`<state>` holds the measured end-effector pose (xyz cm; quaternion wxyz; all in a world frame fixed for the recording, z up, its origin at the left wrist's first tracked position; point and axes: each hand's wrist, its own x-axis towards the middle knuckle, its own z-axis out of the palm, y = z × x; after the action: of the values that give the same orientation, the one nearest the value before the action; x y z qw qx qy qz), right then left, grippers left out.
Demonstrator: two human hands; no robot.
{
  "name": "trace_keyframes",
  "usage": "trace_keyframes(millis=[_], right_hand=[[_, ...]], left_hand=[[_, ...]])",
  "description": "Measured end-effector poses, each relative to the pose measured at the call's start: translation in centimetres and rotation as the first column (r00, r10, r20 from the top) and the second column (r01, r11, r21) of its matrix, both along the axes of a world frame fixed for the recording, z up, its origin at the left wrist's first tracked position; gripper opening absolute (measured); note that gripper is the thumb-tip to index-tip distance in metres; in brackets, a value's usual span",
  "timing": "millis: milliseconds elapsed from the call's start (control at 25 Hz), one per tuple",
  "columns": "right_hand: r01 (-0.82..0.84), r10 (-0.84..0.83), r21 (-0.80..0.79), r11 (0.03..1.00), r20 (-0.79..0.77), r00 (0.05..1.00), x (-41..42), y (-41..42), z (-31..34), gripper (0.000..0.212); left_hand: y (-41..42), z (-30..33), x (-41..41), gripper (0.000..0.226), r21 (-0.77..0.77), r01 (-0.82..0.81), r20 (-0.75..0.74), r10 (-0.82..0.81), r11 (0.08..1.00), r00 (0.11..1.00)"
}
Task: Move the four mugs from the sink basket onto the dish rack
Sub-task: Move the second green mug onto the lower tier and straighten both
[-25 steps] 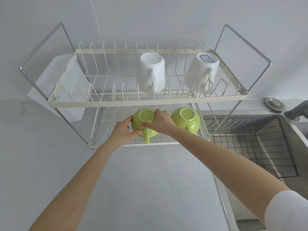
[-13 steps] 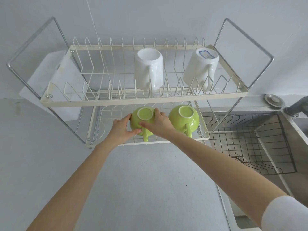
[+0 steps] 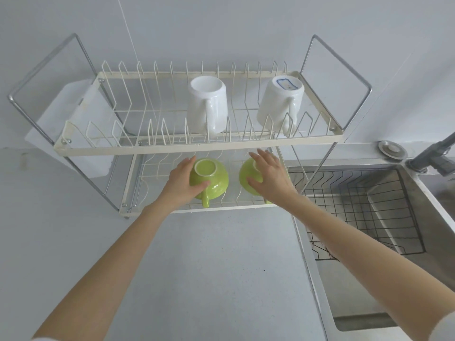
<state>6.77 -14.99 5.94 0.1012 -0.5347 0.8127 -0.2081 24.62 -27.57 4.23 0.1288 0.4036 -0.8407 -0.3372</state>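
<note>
Two white mugs [image 3: 207, 107] [image 3: 280, 102] stand upside down on the upper tier of the two-tier dish rack [image 3: 197, 146]. Two green mugs sit upside down on the lower tier. My left hand [image 3: 181, 184] cups the left side of the left green mug [image 3: 211, 179], thumb on its front near the handle. My right hand [image 3: 269, 177] lies over the right green mug [image 3: 246, 178], fingers spread, hiding most of it. The black wire sink basket [image 3: 364, 205] at the right holds no mugs.
A grey countertop [image 3: 209, 267] stretches in front of the rack. The steel sink [image 3: 430, 217] is at the right, with a faucet [image 3: 435, 153] and a round metal stopper [image 3: 392, 148] behind it. A white board [image 3: 73, 124] leans behind the rack's left end.
My right hand left the left green mug and moved right onto the right green mug. My left hand stays on the left green mug. The camera view shifted slightly.
</note>
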Motion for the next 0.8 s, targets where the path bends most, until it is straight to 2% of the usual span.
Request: trace_keyframes(millis=[160, 320, 800], right_hand=[[0.031, -0.036, 0.139, 0.99, 0.034, 0.999, -2.2, 1.5, -1.1, 0.074], [0.023, -0.036, 0.117, 0.993, 0.117, 0.992, -2.6, 1.6, -1.4, 0.073], [0.03, -0.043, 0.094, 0.995, 0.137, 0.99, -3.3, 2.1, -1.6, 0.073]], left_hand=[[1.1, -0.9, -1.1, 0.084, 0.01, -0.028, 0.053, 0.027, 1.0, 0.998], [1.9, -1.4, -1.8, 0.084, -0.029, -0.021, 0.025, 0.022, 0.999, 0.999], [2.8, -1.6, -3.3, 0.085, -0.019, -0.005, 0.033, 0.005, 1.0, 0.999]])
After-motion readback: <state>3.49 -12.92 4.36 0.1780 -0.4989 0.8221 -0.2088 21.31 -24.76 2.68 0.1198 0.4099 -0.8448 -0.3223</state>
